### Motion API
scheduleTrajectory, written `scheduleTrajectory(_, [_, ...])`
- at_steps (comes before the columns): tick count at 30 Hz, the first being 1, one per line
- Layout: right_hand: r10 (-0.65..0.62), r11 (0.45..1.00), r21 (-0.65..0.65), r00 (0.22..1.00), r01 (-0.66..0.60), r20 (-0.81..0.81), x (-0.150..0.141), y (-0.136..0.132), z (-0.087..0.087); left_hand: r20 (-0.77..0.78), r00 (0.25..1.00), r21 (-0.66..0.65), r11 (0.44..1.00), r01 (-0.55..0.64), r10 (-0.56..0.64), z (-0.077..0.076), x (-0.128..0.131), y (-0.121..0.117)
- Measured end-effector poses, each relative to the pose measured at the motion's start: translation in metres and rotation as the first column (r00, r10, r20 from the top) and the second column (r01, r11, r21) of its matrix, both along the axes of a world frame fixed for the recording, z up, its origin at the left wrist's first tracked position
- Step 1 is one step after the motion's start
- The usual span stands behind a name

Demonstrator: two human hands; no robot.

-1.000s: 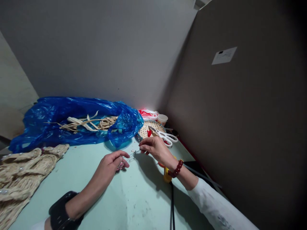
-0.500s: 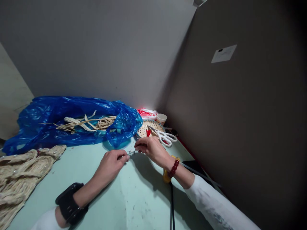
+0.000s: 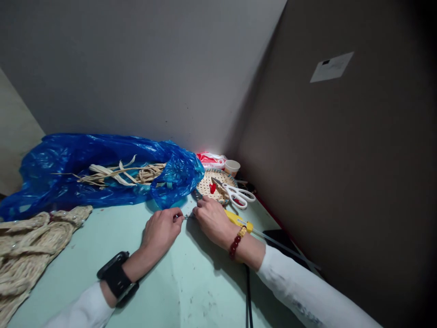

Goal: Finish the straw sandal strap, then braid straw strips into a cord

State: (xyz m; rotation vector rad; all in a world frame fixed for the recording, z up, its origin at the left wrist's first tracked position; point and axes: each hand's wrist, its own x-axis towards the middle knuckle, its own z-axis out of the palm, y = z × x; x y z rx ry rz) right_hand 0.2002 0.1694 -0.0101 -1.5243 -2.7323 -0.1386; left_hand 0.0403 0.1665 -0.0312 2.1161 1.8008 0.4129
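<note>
Fingertips of the left hand (image 3: 163, 229) and right hand (image 3: 212, 222) pinch a thin, small item (image 3: 186, 217) between them over a pale green table (image 3: 150, 291). Beside the right hand, the label on a yellow tool (image 3: 235, 218) is too small to read, as is the print on white paper (image 3: 332, 67) on the wall (image 3: 341, 150). White-handled scissors (image 3: 240, 196) lie partly across a woven basket (image 3: 204, 186), near a blue bag (image 3: 82, 152).

Dim, cool light falls on a pale green table (image 3: 205, 282), the right hand (image 3: 213, 221) casting a soft shadow; glare streaks a blue plastic bag (image 3: 102, 146); the right-hand wall (image 3: 324, 150) darkens toward black at the edge; fine detail between the fingers is blurred.
</note>
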Motion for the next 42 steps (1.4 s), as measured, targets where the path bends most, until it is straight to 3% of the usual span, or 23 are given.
scheduleTrajectory(6, [0.094,0.996,0.003,0.994,-0.094,0.062,-0.004,-0.028,0.004,-0.048,0.997,-0.015,0.998,0.061,-0.062,-0.002,0.005,-0.009])
scheduleTrajectory(10, [0.148,0.988,0.037,0.988,-0.149,0.04,-0.001,-0.03,0.004,-0.014,0.994,-0.014,0.994,0.112,-0.112,0.0,0.005,-0.013])
scheduleTrajectory(17, [0.22,0.973,0.068,0.975,-0.221,0.029,-0.007,0.007,0.011,0.043,0.988,0.003,0.989,0.148,-0.148,-0.004,0.004,-0.017])
scheduleTrajectory(23, [0.155,0.987,0.03,0.981,-0.16,0.113,-0.011,0.037,0.004,0.064,0.986,0.024,0.988,0.154,-0.156,-0.006,0.005,-0.02])
scheduleTrajectory(29, [0.136,0.987,0.061,0.981,-0.146,0.136,0.013,0.0,0.002,0.06,0.987,0.03,0.988,0.149,-0.15,-0.007,0.005,-0.022])
scheduleTrajectory(34, [0.198,0.976,0.072,0.973,-0.207,0.114,0.004,-0.021,0.007,0.031,0.992,0.017,0.992,0.125,-0.125,-0.006,0.005,-0.022])
scheduleTrajectory(37, [0.217,0.971,0.082,0.97,-0.227,0.109,-0.006,-0.007,0.008,0.034,0.991,0.015,0.992,0.129,-0.129,-0.006,0.006,-0.022])
scheduleTrajectory(42, [0.144,0.985,0.08,0.981,-0.155,0.127,-0.008,0.024,0.001,0.072,0.986,0.028,0.988,0.149,-0.151,-0.004,0.005,-0.024])
